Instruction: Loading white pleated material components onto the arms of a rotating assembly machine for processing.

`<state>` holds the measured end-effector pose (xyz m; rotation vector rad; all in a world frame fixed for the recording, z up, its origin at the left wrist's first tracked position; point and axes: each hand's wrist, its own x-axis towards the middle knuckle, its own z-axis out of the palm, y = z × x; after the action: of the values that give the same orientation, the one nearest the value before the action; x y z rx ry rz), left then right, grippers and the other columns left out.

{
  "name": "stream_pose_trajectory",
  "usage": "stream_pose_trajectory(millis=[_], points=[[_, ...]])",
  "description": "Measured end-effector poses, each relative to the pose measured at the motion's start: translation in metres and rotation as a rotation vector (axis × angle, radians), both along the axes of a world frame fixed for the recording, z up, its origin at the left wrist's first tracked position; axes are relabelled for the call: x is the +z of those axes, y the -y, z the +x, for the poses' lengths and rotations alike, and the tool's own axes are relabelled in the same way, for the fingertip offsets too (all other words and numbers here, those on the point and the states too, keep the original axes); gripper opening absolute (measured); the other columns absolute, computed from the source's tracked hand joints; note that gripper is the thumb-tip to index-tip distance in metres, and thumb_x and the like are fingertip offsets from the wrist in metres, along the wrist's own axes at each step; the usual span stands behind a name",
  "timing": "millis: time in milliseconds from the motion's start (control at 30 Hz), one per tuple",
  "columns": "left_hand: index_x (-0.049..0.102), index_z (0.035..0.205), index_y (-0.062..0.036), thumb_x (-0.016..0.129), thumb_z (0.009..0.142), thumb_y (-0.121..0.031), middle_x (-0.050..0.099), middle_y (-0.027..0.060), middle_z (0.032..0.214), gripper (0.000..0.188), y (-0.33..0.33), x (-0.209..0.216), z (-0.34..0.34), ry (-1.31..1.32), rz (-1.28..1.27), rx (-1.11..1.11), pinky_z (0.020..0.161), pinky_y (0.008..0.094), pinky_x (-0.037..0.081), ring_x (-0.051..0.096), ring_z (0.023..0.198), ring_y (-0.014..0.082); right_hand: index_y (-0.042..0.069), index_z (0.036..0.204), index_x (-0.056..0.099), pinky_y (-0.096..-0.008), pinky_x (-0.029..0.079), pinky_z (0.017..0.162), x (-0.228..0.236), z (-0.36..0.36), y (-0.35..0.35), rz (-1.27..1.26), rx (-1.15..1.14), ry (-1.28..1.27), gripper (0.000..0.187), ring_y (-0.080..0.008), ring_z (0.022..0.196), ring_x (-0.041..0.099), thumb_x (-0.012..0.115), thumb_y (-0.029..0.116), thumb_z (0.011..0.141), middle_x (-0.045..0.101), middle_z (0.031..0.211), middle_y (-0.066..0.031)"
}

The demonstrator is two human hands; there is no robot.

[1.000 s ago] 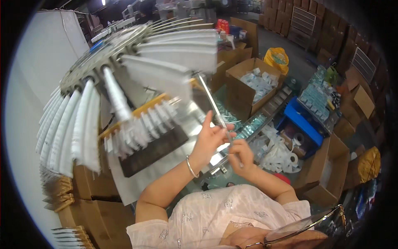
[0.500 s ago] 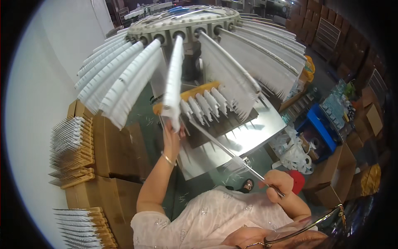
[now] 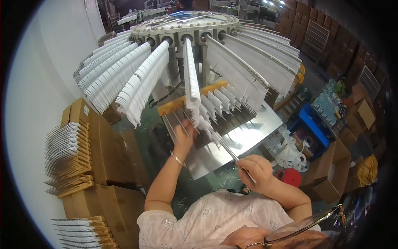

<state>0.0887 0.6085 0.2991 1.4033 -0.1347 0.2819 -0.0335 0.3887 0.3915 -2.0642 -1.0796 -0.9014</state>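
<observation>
White strips, yellow bar, blue crate

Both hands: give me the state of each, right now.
Left hand: blurred, near the hanging white pieces; open or closed cannot be told.
Right hand: closed, holding a metal rod.

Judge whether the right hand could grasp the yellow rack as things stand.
Probably not: the right hand is closed around a metal rod, and white pieces line the near side of the yellow rack.

A factory workshop: a big round machine (bristling with white-draped rods) and stacked cartons.
</observation>
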Motion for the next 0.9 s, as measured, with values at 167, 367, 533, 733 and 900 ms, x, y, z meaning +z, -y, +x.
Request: stream_pose_trajectory(millis=[167, 367, 533, 733, 900], points=[[0.052, 0.099, 0.001, 0.042, 0.086, -0.027, 0.043, -0.0006, 0.053, 0.032, 0.005, 0.011, -0.01, -0.058, -0.031, -0.124, 0.037, 0.018, 0.028, 0.038, 0.04, 0.0057, 0.0, 0.081, 0.056, -0.0282, 0.043, 0.049, -0.019, -0.031, 0.043, 0.027, 0.036, -0.018, 0.022, -0.0224, 0.054, 0.053, 0.059, -0.002, 0.059, 0.054, 0.068, -0.0091], [0.053, 0.09, -0.0047, 0.038, 0.086, -0.034, 0.04, -0.0012, 0.05, 0.033, 0.005, -0.006, 0.061, -0.317, -0.459, -0.078, 0.034, 0.0205, 0.021, 0.031, 0.035, 0.0064, 0.0, 0.08, 0.056, -0.0278, 0.042, 0.049, -0.004, -0.038, 0.043, 0.014, -0.028, -0.04, 0.023, -0.0222, 0.053, 0.052, 0.057, -0.003, 0.057, 0.054, 0.066, -0.0091], [0.053, 0.083, -0.0076, 0.039, 0.084, -0.028, 0.04, -0.0024, 0.05, 0.025, 0.025, 0.006, 0.054, -0.078, -0.367, -0.071, 0.033, 0.0214, 0.02, 0.032, 0.036, 0.0073, 0.001, 0.081, 0.056, -0.0265, 0.042, 0.049, -0.01, -0.008, 0.026, 0.029, -0.076, -0.039, 0.024, -0.0199, 0.054, 0.053, 0.058, -0.006, 0.058, 0.055, 0.066, -0.0082], [0.053, 0.09, 0.0026, 0.041, 0.083, -0.011, 0.045, -0.0017, 0.058, 0.02, 0.028, 0.005, 0.01, 0.197, 0.177, 0.029, 0.04, 0.0198, 0.029, 0.04, 0.046, 0.006, 0.0, 0.081, 0.056, -0.0273, 0.043, 0.049, -0.026, -0.005, 0.026, 0.093, -0.066, -0.032, 0.022, -0.0209, 0.054, 0.053, 0.058, -0.005, 0.059, 0.055, 0.067, -0.0091], [0.05, 0.107, 0.0026, 0.046, 0.08, -0.005, 0.051, 0.0116, 0.057, 0.028, 0.026, 0.013, -0.002, 0.14, 0.423, 0.011, 0.05, 0.0297, 0.04, 0.047, 0.049, 0.0179, -0.001, 0.081, 0.055, -0.0284, 0.043, 0.049, -0.036, -0.036, 0.049, 0.118, -0.073, -0.035, 0.021, -0.0225, 0.055, 0.053, 0.056, -0.006, 0.061, 0.054, 0.067, -0.0105]])
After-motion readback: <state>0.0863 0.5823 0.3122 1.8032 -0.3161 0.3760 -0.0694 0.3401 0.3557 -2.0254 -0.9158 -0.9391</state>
